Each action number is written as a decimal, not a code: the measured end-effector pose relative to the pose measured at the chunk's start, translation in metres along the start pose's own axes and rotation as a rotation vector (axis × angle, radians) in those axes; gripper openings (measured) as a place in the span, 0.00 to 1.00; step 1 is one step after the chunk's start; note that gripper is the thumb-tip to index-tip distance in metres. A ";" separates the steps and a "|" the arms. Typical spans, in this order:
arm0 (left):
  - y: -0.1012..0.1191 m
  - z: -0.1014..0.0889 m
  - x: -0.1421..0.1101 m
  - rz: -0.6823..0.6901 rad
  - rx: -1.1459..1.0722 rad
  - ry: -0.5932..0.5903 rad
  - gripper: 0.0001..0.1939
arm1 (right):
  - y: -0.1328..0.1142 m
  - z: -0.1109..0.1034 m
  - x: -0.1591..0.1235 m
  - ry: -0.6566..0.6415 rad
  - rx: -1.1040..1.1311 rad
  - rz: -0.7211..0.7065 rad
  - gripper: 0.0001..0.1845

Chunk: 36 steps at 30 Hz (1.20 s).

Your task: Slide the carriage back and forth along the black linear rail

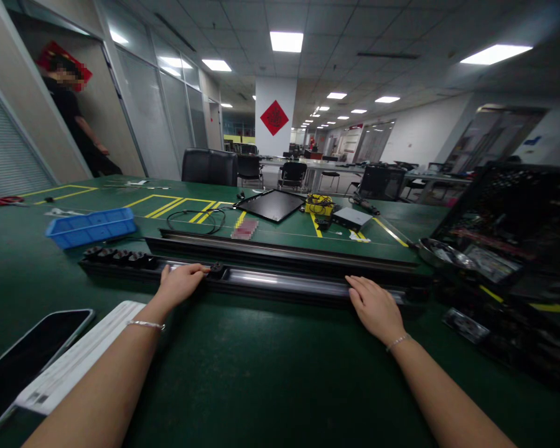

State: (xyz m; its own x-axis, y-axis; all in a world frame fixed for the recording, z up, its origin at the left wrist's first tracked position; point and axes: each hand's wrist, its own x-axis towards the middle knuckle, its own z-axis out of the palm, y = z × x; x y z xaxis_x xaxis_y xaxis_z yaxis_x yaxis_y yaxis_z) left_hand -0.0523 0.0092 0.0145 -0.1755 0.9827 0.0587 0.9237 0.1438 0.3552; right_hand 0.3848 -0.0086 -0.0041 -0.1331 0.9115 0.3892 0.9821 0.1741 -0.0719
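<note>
A long black metal channel (284, 283) with a shiny inner floor lies across the table in front of me. Several black socket-like blocks (121, 256) sit at its left end, and a single one (218, 270) is farther along inside it. My left hand (182, 285) is closed over the channel, with fingertips reaching up to that single block; its grip is partly hidden. Toward the channel's right part, my right hand (376, 305) lies with fingers stretched out over the edge. A second black strip (280, 250) runs parallel just behind.
A blue bin (93, 226) stands at left, near a phone (32, 354) and a white box (81, 358). Farther back are a black panel (273, 205), a yellow box (320, 204) and a grey device (352, 218). Dark equipment (504, 236) rises at right. A person (72, 118) stands by the doorway.
</note>
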 end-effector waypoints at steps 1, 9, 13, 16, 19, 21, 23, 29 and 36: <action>0.000 0.000 0.000 0.001 0.000 0.001 0.20 | 0.000 0.000 0.000 0.003 0.001 -0.002 0.23; 0.000 0.001 0.000 -0.013 -0.022 -0.006 0.21 | 0.000 0.000 0.000 -0.023 -0.009 0.006 0.24; -0.001 0.001 0.001 -0.008 -0.021 -0.011 0.21 | -0.001 -0.002 0.000 -0.030 -0.007 0.016 0.24; -0.001 0.001 0.002 -0.006 -0.019 -0.013 0.21 | -0.002 -0.003 0.000 -0.035 -0.011 0.022 0.24; -0.001 0.000 0.002 -0.007 -0.014 -0.017 0.21 | -0.001 -0.002 0.000 -0.038 -0.014 0.015 0.24; 0.000 0.000 0.001 -0.007 -0.012 -0.016 0.21 | 0.000 -0.001 0.000 -0.035 -0.011 0.013 0.24; 0.000 0.000 0.000 -0.002 -0.020 -0.008 0.21 | 0.000 0.000 0.000 -0.030 -0.008 0.011 0.24; 0.002 -0.001 -0.001 -0.014 -0.025 -0.006 0.21 | 0.001 0.001 0.000 -0.009 -0.019 0.000 0.24; 0.002 -0.002 -0.001 -0.005 -0.016 -0.011 0.21 | 0.001 0.001 0.000 -0.019 -0.016 0.006 0.25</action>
State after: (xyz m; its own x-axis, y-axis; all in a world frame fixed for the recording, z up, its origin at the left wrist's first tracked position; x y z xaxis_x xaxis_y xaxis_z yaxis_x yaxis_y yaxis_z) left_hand -0.0508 0.0082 0.0167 -0.1764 0.9832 0.0469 0.9171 0.1469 0.3706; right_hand 0.3856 -0.0080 -0.0050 -0.1291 0.9194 0.3716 0.9849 0.1625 -0.0600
